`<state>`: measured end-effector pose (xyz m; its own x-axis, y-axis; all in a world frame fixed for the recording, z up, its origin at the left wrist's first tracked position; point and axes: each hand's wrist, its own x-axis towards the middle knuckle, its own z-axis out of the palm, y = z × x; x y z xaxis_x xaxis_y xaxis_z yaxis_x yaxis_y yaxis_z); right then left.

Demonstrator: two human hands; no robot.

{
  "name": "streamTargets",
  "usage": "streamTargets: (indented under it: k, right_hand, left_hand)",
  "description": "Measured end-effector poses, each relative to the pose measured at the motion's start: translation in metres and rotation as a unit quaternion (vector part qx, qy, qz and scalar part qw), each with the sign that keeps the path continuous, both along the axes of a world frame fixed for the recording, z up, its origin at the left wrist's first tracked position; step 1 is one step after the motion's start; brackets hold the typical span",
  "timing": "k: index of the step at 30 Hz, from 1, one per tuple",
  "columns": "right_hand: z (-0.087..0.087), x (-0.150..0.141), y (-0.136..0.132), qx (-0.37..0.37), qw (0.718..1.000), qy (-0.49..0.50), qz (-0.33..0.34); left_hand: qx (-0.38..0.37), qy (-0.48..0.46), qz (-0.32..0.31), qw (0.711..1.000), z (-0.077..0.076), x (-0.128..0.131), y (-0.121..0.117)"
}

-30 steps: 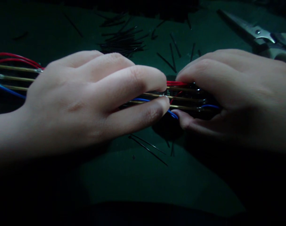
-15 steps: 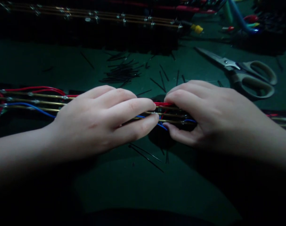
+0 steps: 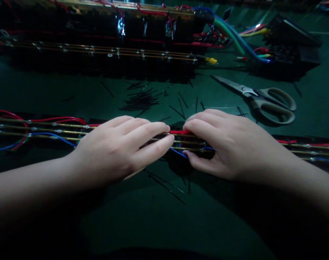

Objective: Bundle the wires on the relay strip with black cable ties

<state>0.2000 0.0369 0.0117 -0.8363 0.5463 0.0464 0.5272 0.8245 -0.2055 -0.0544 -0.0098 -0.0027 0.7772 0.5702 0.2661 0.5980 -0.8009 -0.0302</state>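
A long, narrow strip of brass rods and wires (image 3: 58, 131) runs from side to side across the view, with shiny solder-like spots along the rods. My left hand (image 3: 121, 146) lies over it, its fingers bent around the rods. A short way to the right, my right hand (image 3: 218, 142) grips the same strip, fingers at the far edge and thumb at the near edge. Between the hands shows a red wire (image 3: 177, 132) along the far side. A blue wire (image 3: 178, 152) slants to my right thumb tip. My palms hide the strip beneath them.
Scissors (image 3: 251, 94) lie beyond my right hand. Several thin black pieces (image 3: 141, 100) are heaped on the green table (image 3: 153, 231), others scattered nearby. Further back stand another rod assembly (image 3: 99, 50), a thick blue-green cable (image 3: 234, 39) and a black box (image 3: 297, 54).
The view has tilted up, so more of the back of the table shows and everything sits lower and slightly left. Both hands keep about the same hold on the strip.
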Motion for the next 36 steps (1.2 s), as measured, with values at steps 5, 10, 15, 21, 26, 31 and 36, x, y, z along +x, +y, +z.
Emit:
streamTargets:
  k: [5,10,15,21,26,31,36]
  right_hand:
    - [0.0000,-0.0001,-0.0003,-0.001,1.000,-0.002,-0.002]
    - [0.0006,-0.0006,-0.0002,-0.005,1.000,-0.003,-0.004]
    - [0.0010,-0.0011,-0.0003,-0.008,1.000,-0.003,-0.007]
    - [0.0007,-0.0008,-0.0008,-0.004,1.000,-0.005,-0.008]
    - [0.0000,-0.0009,-0.0005,-0.001,1.000,-0.003,-0.009]
    - [0.0000,-0.0008,-0.0006,0.001,1.000,-0.008,-0.008]
    - [0.0003,-0.0004,-0.0002,0.004,1.000,-0.009,-0.006]
  left_hand:
    - [0.005,0.016,-0.001,1.000,0.0011,0.0002,-0.0007]
    - [-0.005,0.009,0.003,1.000,-0.0002,-0.0019,-0.0018]
    - [-0.018,-0.005,0.000,1.000,-0.0009,-0.0031,-0.0019]
    - [-0.005,0.009,-0.005,1.000,-0.0002,-0.0021,-0.0015]
    - [-0.020,0.013,0.009,1.000,-0.0009,-0.0026,-0.0020]
    - [-0.029,0.008,0.009,0.999,-0.0015,-0.0033,-0.0023]
    - [-0.018,0.013,0.004,1.000,-0.0007,-0.0023,-0.0020]
